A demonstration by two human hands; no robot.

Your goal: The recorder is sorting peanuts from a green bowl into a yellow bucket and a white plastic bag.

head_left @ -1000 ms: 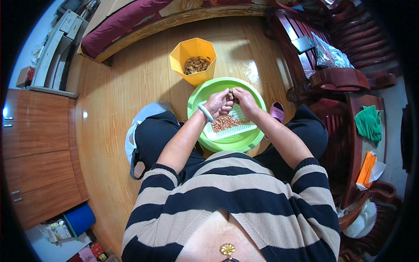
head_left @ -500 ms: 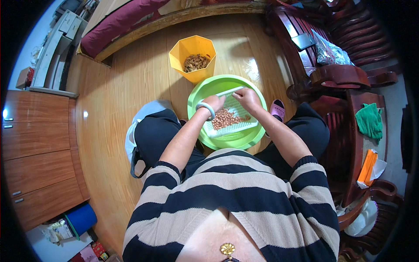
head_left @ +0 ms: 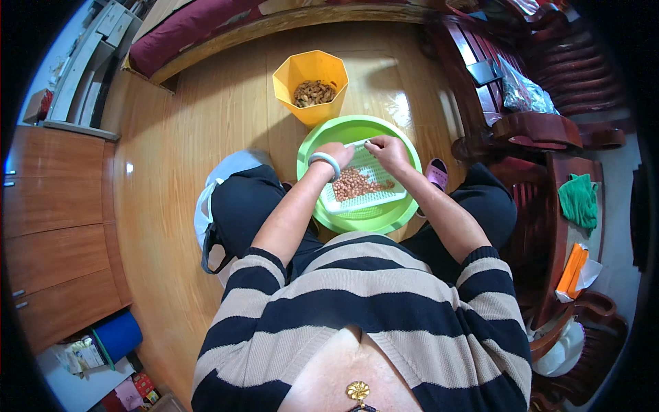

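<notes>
Between my knees a light green basin (head_left: pixel 384 223) stands on the floor, with a white slotted basket (head_left: pixel 357 204) set in it. Pinkish-brown peanut kernels (head_left: pixel 352 185) lie heaped in the basket's near part. Over the basket's far side my left hand (head_left: pixel 333 154), a pale bangle at its wrist, is closed with its fingertips pointing right. My right hand (head_left: pixel 388 154) faces it in a pinch, a small gap between the two. What either hand holds is too small or hidden to make out. Brown shells (head_left: pixel 314 93) lie in a yellow bin (head_left: pixel 287 77) just beyond the basin.
Right of me are a dark wooden bench (head_left: pixel 535 127) with a plastic bag (head_left: pixel 527 89), and a green cloth (head_left: pixel 579 200). A pale bag (head_left: pixel 241 163) is beside my left knee. Brown cabinets (head_left: pixel 58 199) line the left; a bed edge (head_left: pixel 288 27) crosses the far side.
My left hand has shifted slightly, and its fingers look more closed. My right hand stays pinched in nearly the same place. The view has shifted slightly.
</notes>
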